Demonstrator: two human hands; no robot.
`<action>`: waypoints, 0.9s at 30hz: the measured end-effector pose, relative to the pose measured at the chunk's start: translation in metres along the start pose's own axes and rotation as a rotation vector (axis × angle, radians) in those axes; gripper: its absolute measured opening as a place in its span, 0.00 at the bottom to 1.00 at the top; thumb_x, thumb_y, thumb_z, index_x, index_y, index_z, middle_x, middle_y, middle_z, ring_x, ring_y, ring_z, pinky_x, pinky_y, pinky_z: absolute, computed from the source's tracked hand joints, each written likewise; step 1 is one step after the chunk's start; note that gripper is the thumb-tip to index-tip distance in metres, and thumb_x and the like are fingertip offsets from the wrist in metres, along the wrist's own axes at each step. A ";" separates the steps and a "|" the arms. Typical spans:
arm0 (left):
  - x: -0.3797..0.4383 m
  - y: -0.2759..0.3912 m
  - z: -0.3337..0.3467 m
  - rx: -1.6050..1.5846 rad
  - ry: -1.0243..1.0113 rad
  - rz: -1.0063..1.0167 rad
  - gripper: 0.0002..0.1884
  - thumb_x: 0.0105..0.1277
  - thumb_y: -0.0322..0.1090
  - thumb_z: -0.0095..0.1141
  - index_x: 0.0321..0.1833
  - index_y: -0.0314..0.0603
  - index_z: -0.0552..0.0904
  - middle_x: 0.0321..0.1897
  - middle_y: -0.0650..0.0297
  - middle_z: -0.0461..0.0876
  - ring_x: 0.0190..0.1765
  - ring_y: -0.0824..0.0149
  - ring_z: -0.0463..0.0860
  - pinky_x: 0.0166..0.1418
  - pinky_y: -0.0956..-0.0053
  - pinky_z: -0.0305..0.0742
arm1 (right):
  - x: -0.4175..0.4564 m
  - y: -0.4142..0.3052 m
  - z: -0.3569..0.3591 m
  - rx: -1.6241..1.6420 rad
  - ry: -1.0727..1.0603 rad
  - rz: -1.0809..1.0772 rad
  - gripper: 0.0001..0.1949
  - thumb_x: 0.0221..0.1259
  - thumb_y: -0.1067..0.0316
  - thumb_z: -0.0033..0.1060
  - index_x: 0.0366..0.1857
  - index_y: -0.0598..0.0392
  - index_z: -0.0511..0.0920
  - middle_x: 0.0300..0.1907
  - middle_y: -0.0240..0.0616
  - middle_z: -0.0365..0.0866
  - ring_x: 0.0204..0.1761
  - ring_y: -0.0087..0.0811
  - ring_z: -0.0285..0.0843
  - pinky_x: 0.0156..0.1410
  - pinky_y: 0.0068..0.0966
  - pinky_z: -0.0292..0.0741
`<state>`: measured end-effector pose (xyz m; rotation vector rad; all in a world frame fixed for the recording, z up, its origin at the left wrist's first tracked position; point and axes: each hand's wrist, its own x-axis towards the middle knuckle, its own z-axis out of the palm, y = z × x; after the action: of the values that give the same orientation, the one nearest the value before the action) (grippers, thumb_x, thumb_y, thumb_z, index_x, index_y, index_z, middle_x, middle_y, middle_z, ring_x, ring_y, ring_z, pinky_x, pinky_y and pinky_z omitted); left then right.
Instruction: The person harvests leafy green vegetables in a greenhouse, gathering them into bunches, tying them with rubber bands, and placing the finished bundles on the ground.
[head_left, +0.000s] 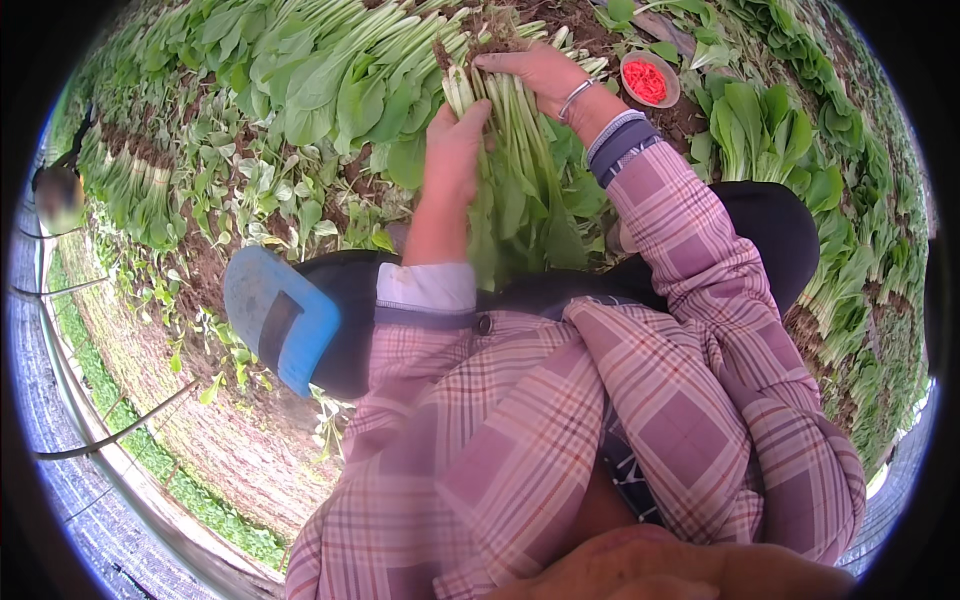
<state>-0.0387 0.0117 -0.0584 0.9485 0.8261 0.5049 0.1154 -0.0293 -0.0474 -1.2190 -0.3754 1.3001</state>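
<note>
My left hand (456, 146) pinches the pale stalks of a leafy green plant (458, 91) near its root end, with its leaves hanging down. Just to the right and a little higher, my right hand (534, 73), with a metal bangle at the wrist, is closed around the root end of a bunch of leafy greens (529, 161). The two hands are close together, and the leaves hang between my knees. Beyond my hands lies a long row of uprooted greens (352, 82), their stalks towards the upper right. Some fingers are hidden by stalks.
A small bowl of red bands or ties (645, 81) sits on the soil to the right. Upright greens (757, 127) stand beside my right knee. Tied bunches (142, 180) lie at the far left. A blue pad (279, 315) is at my left knee; low plants (277, 191) cover soil ahead.
</note>
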 end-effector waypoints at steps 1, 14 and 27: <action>0.001 -0.002 0.000 0.011 0.025 0.033 0.11 0.64 0.34 0.58 0.46 0.38 0.78 0.34 0.67 0.80 0.29 0.76 0.74 0.29 0.79 0.67 | 0.000 0.000 0.002 0.007 -0.004 -0.013 0.15 0.61 0.71 0.64 0.50 0.62 0.78 0.44 0.40 0.84 0.42 0.29 0.84 0.46 0.28 0.83; 0.003 -0.001 -0.004 0.183 -0.002 -0.034 0.11 0.64 0.35 0.58 0.46 0.39 0.77 0.37 0.66 0.81 0.35 0.73 0.79 0.32 0.77 0.69 | 0.006 0.004 0.002 0.045 0.064 -0.068 0.17 0.57 0.70 0.68 0.49 0.62 0.79 0.43 0.39 0.85 0.43 0.30 0.83 0.48 0.29 0.81; 0.006 -0.011 -0.004 0.026 -0.123 0.000 0.16 0.69 0.33 0.53 0.56 0.33 0.76 0.46 0.60 0.82 0.44 0.69 0.82 0.48 0.73 0.77 | 0.011 0.010 0.002 0.199 -0.006 -0.052 0.16 0.64 0.67 0.61 0.53 0.62 0.76 0.46 0.40 0.83 0.46 0.32 0.83 0.54 0.28 0.79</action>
<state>-0.0378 0.0116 -0.0715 0.9940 0.7228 0.4323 0.1122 -0.0210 -0.0599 -1.0324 -0.2734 1.2643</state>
